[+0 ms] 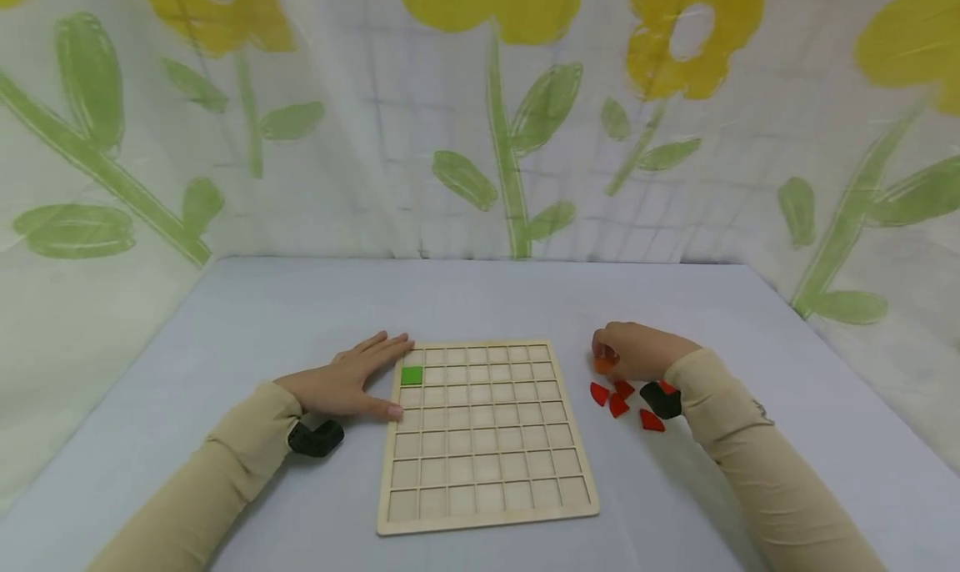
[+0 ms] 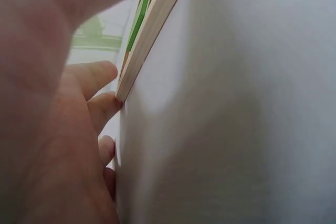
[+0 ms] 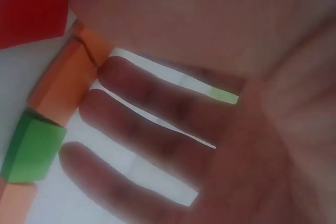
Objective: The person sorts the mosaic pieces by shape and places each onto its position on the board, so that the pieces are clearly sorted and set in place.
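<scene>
A wooden grid board point(image 1: 480, 522) lies on the table, with one green square tile point(image 1: 412, 376) in a cell near its upper left. My left hand point(image 1: 345, 386) rests at the board's left edge, fingers extended and thumb touching the rim. On the right, my right hand point(image 1: 637, 351) bends over an orange piece point(image 1: 603, 365), pinching it between thumb and fingers. In the right wrist view its fingertips are beside an orange block point(image 3: 65, 82). A green block point(image 3: 34, 148) lies below that, and a large red piece point(image 3: 31, 9) is near the thumb.
Several red wedge pieces point(image 1: 652, 420) lie on the table below the right hand, some partly covered by the wrist camera point(image 1: 662, 400). The white table point(image 1: 315, 305) meets a curtain point(image 1: 337, 180) with painted flowers at its back edge.
</scene>
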The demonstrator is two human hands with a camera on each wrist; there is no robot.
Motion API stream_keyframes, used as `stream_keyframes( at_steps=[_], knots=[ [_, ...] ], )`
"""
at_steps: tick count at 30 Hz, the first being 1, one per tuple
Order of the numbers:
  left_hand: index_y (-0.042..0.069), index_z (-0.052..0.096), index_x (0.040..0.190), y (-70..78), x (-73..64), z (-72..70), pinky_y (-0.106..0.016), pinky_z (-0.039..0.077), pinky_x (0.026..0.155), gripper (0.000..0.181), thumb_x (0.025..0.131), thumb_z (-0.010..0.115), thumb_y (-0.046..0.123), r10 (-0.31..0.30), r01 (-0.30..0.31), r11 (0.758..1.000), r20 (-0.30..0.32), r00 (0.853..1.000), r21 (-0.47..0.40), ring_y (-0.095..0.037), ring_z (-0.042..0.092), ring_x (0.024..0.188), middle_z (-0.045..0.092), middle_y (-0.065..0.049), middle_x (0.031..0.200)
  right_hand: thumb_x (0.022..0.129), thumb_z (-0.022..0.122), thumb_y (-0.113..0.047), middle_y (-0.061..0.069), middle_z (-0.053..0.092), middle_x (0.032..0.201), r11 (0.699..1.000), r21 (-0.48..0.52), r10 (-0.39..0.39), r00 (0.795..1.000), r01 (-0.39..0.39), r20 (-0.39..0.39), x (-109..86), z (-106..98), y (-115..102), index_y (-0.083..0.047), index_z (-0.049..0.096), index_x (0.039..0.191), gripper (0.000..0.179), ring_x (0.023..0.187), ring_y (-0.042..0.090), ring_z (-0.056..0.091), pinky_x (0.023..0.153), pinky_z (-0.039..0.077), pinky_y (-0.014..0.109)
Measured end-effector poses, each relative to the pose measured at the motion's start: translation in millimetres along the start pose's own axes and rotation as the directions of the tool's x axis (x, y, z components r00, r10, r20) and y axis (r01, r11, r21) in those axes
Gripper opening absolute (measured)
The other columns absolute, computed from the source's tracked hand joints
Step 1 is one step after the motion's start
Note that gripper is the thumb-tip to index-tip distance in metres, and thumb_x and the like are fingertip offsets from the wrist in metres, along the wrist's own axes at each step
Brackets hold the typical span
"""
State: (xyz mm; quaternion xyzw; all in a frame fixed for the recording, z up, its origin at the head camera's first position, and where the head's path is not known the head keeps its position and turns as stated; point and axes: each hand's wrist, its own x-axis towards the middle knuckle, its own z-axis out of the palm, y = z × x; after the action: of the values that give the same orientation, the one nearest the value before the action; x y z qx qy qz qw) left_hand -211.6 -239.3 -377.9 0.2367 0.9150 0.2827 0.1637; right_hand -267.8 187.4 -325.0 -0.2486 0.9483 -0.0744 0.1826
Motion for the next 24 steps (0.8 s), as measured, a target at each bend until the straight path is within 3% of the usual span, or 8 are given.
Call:
stream_keyframes(
  at_steps=[7,10,13,16,22,24],
  knots=[
    [0.024,0.023,0.153,2.9,-2.5,-1.8,-0.066,0.002,0.11,0.098,0.076,0.073,0.057,0.005,-0.005,1.0,-0.007,1.0,-0.02,-0.028,-0.005,0.148,0.011,-0.001,0.161,0.088,0.067,-0.011,-0.002,0.057,0.09,1.0,-0.003,-0.017,1.0,0.017,-0.006,-2.1,-5,-4,-0.013,0.061,0.097,0.011,0.087,0.017,0.053,0.081,0.047,0.036],
    [0.023,0.025,0.153,1.6,-2.7,-2.6,-0.064,0.004,0.111,0.096,0.076,0.072,0.057,0.017,-0.017,1.0,-0.009,1.0,-0.004,-0.03,-0.004,0.148,0.012,-0.002,0.161,0.09,0.065,-0.012,-0.001,0.058,0.093,1.0,0.003,-0.028,0.999,0.028,-0.015,-3.0,-8,-8,-0.011,0.06,0.103,0.015,0.09,0.017,0.053,0.082,0.047,0.036],
    [0.022,0.025,0.153,0.7,-2.5,-3.4,-0.064,0.004,0.111,0.095,0.077,0.072,0.056,0.023,-0.023,1.0,-0.002,1.0,0.004,-0.032,-0.004,0.148,0.013,-0.003,0.161,0.092,0.063,-0.014,0.001,0.059,0.097,0.999,0.006,-0.042,0.998,0.042,-0.042,-3.8,-11,-13,-0.009,0.056,0.111,0.021,0.092,0.018,0.053,0.083,0.048,0.036],
    [0.021,0.025,0.153,1.2,-2.5,-4.6,-0.064,0.004,0.111,0.094,0.078,0.072,0.055,0.025,-0.025,1.0,0.004,1.0,-0.002,-0.032,-0.004,0.148,0.013,-0.003,0.161,0.093,0.063,-0.016,-0.001,0.058,0.096,0.997,0.002,-0.083,0.993,0.083,-0.085,-3.9,-14,-23,-0.011,0.055,0.109,0.019,0.092,0.017,0.054,0.081,0.048,0.035],
    [0.018,0.025,0.153,1.7,-4.5,-5.0,-0.065,0.005,0.11,0.093,0.08,0.071,0.053,0.029,-0.029,1.0,0.019,0.999,0.007,-0.035,-0.004,0.147,0.014,-0.007,0.161,0.093,0.064,-0.021,-0.011,0.056,0.093,0.969,-0.029,-0.246,0.957,0.244,-0.152,-0.8,-17,-56,-0.02,0.056,0.099,0.01,0.09,0.011,0.054,0.08,0.048,0.031],
    [0.018,0.025,0.153,1.5,-6.0,-3.9,-0.065,0.005,0.11,0.093,0.08,0.071,0.053,0.022,-0.022,1.0,0.026,0.999,0.01,-0.035,-0.004,0.147,0.013,-0.007,0.161,0.093,0.064,-0.021,-0.013,0.056,0.095,0.947,-0.059,-0.322,0.933,0.317,-0.16,4.2,-17,-70,-0.021,0.057,0.099,0.009,0.091,0.009,0.054,0.081,0.048,0.03]
  ],
)
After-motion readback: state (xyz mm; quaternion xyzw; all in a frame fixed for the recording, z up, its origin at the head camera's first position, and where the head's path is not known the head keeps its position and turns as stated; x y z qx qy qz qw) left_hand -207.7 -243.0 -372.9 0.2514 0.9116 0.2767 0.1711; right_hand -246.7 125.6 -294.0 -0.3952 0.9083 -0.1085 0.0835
